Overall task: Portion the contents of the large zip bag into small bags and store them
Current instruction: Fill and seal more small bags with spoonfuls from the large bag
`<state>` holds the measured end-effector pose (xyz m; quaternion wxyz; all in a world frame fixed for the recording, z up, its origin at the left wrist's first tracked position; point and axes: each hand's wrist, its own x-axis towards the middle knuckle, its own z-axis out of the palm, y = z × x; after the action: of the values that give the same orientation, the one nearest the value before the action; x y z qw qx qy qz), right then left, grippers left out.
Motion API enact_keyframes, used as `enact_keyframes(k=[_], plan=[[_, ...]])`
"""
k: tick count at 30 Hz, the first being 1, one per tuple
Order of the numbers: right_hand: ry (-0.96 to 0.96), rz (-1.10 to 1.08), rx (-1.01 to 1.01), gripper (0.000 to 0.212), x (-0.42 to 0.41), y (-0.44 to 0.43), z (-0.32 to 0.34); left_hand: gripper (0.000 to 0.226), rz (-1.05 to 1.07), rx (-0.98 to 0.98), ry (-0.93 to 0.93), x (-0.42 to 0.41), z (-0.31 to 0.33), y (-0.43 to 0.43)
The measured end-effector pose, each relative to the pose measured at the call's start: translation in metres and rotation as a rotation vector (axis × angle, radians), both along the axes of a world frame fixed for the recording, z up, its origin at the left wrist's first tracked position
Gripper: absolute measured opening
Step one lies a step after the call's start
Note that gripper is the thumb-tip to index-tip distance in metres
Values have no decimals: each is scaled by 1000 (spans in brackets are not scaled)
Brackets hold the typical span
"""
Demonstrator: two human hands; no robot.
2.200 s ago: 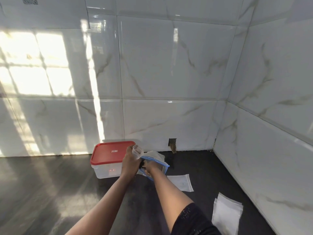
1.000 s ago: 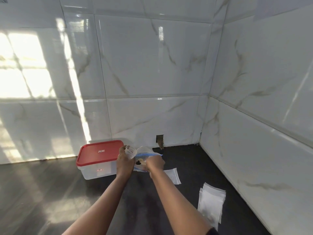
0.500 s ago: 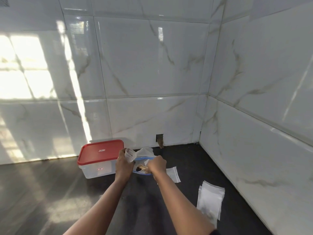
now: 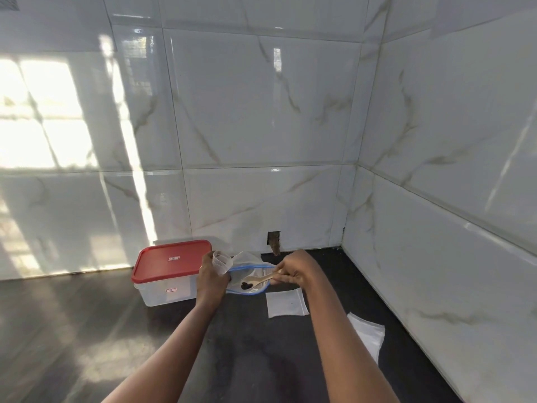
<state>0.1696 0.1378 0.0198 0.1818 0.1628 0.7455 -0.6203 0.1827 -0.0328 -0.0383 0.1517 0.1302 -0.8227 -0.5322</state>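
Left hand (image 4: 210, 280) gripping small bag (image 4: 222, 261), right hand (image 4: 295, 270) pinching spoon (image 4: 260, 279) (loaded) inside large zip bag (image 4: 248, 258)

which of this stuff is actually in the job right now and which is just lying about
In use: large zip bag, wooden spoon in right hand, open small bag in left hand.
Lying about: flat small bag, stack of small bags, red-lidded box, likely for later.
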Motion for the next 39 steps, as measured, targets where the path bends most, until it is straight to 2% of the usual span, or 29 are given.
enact_keyframes(k=[4,10,14,18,22,31,35,39], plan=[[-8,49,-49,26,12,22,24,52,-9,18,-6,0,0,0],[173,-26,-234,21,22,19,46,56,-23,6,-13,0,0,0],[289,17,-23,15,15,-8,37,58,-42,-36,-3,2,1,4],[479,122,366,19,16,-26,27,58,-40,-33,5,4,0,4],[604,201,523,23,23,-37,26,58,-34,-17,15,4,0,3],[794,288,717,27,32,-41,32,59,-17,-9,13,5,1,2],[791,279,689,27,30,-40,31,57,-27,19,15,7,2,3],[711,181,562,25,28,-33,30,57,-28,24,18,6,1,1]])
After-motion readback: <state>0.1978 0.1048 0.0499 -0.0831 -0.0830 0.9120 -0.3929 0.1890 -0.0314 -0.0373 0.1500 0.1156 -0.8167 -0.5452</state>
